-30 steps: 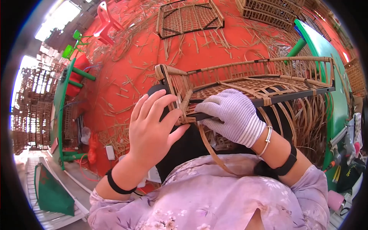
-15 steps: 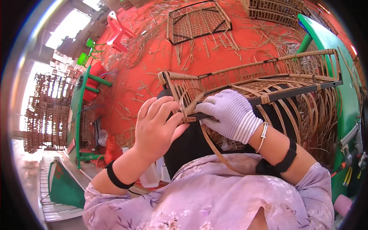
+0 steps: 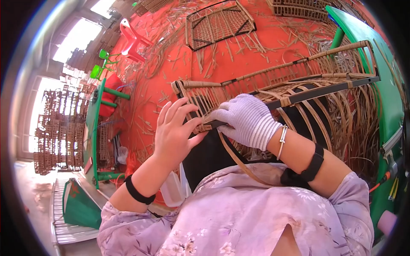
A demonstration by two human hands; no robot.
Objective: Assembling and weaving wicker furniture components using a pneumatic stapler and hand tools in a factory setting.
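Observation:
A rattan basket with a black frame rests tilted across my lap, its long side running up to the right. My left hand, bare, has its thumb and fingers closed around the near left corner, where cane is wrapped over the frame. In a pale knitted glove, my right hand grips the frame bar just right of that corner. The right fingertips are partly hidden behind the bar and weave. A loose rattan strip hangs from below the corner toward my shirt.
Cut rattan pieces litter the red floor. Ahead lies another woven panel. A green table stands at the right, and a green-framed table at the left. A red chair and stacked baskets are farther left.
The basket's left corner has shifted slightly left, and both hands have moved with it. The left fingers have changed position a little at the corner. The whole view has turned slightly.

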